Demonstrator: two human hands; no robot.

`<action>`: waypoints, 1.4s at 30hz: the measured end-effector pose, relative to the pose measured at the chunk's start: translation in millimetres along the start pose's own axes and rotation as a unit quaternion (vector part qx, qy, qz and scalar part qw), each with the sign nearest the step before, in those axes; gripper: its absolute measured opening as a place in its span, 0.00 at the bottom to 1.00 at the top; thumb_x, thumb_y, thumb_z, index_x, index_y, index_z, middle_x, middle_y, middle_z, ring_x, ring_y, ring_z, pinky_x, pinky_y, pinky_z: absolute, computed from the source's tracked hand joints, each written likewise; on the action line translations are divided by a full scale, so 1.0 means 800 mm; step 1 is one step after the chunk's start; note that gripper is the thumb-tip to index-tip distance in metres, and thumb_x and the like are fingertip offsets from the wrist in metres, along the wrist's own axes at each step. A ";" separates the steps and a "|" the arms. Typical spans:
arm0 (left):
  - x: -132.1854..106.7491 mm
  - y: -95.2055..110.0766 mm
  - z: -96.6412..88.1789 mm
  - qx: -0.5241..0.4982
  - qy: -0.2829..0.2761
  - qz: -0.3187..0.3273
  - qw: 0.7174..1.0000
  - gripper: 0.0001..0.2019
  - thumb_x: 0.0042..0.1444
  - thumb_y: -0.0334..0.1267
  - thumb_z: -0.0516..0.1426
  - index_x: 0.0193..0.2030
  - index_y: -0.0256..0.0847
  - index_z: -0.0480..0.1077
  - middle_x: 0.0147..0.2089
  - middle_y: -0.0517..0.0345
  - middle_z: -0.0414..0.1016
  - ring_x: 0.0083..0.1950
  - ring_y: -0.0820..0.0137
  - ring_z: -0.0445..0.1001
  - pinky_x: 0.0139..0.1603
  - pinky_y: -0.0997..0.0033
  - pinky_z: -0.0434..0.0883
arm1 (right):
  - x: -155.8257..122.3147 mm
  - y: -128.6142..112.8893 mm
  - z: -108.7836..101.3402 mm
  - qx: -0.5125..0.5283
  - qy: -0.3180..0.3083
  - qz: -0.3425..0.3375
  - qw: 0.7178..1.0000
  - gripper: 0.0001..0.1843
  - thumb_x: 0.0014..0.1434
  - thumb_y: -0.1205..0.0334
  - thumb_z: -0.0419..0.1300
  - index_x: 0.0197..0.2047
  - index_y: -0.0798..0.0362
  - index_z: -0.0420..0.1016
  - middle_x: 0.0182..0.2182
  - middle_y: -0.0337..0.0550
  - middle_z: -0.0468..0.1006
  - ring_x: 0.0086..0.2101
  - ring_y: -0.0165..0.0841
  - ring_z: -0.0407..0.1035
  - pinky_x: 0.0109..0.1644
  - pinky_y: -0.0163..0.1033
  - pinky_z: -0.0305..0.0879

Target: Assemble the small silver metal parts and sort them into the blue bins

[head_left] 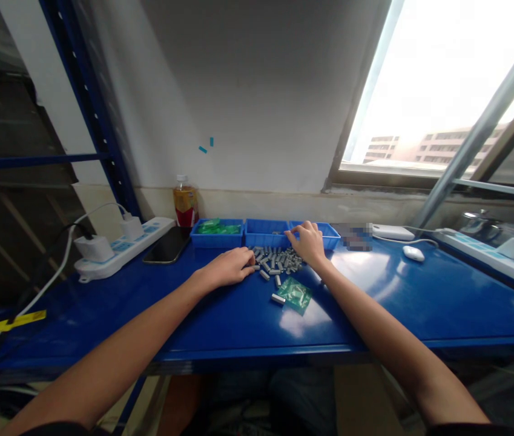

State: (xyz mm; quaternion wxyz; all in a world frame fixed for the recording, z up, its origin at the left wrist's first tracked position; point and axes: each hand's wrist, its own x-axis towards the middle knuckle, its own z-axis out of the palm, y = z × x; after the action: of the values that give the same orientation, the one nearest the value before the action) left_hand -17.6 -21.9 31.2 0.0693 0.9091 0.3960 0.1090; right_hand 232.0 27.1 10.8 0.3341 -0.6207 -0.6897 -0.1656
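A heap of small grey metal cylinders (273,259) lies on the blue table, with smaller metal pieces (290,261) at its right side. My left hand (229,267) rests at the heap's left edge, thumb and fingers closed on one metal cylinder (257,267). Above the heap, my right hand (307,243) is held in a pinch by the front of the middle blue bin (261,240) and the right blue bin (330,237); what the fingertips hold is too small to make out. In front lies a small green plastic bag (296,293) beside a single cylinder (278,299).
The left blue bin (217,241) contains green bags (218,227). A drink bottle (186,203), a phone (166,245) and a power strip (102,266) stand or lie to the left. At right are a white case (413,253) and another power strip (488,254).
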 end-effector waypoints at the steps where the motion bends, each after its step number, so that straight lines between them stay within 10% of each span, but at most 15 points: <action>1: 0.001 -0.001 0.001 -0.002 0.005 -0.002 1.000 0.06 0.58 0.39 0.53 0.37 0.39 0.67 0.40 0.52 0.71 0.40 0.65 0.71 0.40 0.69 0.66 | -0.001 -0.003 -0.002 0.005 0.005 -0.003 1.000 0.17 0.61 0.49 0.53 0.36 0.52 0.77 0.38 0.50 0.72 0.43 0.44 0.61 0.42 0.46 0.57; 14: 0.006 -0.003 -0.005 -0.034 0.151 0.031 0.988 0.15 0.66 0.40 0.41 0.37 0.38 0.67 0.38 0.51 0.71 0.42 0.65 0.70 0.45 0.67 0.67 | -0.047 -0.082 -0.034 0.130 -0.082 -0.244 0.958 0.10 0.60 0.58 0.56 0.44 0.51 0.71 0.37 0.45 0.73 0.41 0.38 0.64 0.43 0.41 0.57; 24: 0.001 0.007 -0.006 -0.096 0.193 0.051 0.975 0.13 0.61 0.36 0.49 0.51 0.39 0.63 0.45 0.51 0.72 0.45 0.66 0.71 0.47 0.68 0.68 | -0.044 -0.079 -0.034 0.166 -0.053 -0.225 0.959 0.13 0.64 0.58 0.50 0.31 0.52 0.70 0.30 0.43 0.70 0.35 0.34 0.63 0.42 0.40 0.59; 35: 0.003 0.005 -0.005 -0.042 0.194 0.041 0.979 0.14 0.65 0.40 0.42 0.37 0.39 0.66 0.38 0.53 0.72 0.42 0.66 0.70 0.44 0.67 0.66 | -0.048 -0.082 -0.038 0.220 -0.039 -0.222 0.949 0.12 0.59 0.58 0.56 0.46 0.53 0.67 0.34 0.43 0.72 0.36 0.36 0.65 0.43 0.40 0.61; 42: 0.002 0.002 -0.003 -0.044 0.158 0.013 0.986 0.18 0.66 0.43 0.40 0.38 0.40 0.67 0.37 0.54 0.73 0.40 0.66 0.71 0.42 0.69 0.67 | -0.036 -0.073 -0.037 0.186 -0.017 -0.225 0.956 0.12 0.63 0.56 0.52 0.38 0.52 0.73 0.33 0.46 0.72 0.37 0.37 0.65 0.44 0.42 0.61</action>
State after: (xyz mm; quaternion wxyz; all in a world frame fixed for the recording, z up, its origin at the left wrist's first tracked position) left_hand -16.0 -21.9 34.0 0.0441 0.8817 0.3849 0.2692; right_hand 183.4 -23.7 24.2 0.3860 -0.3791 -0.8356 -0.0953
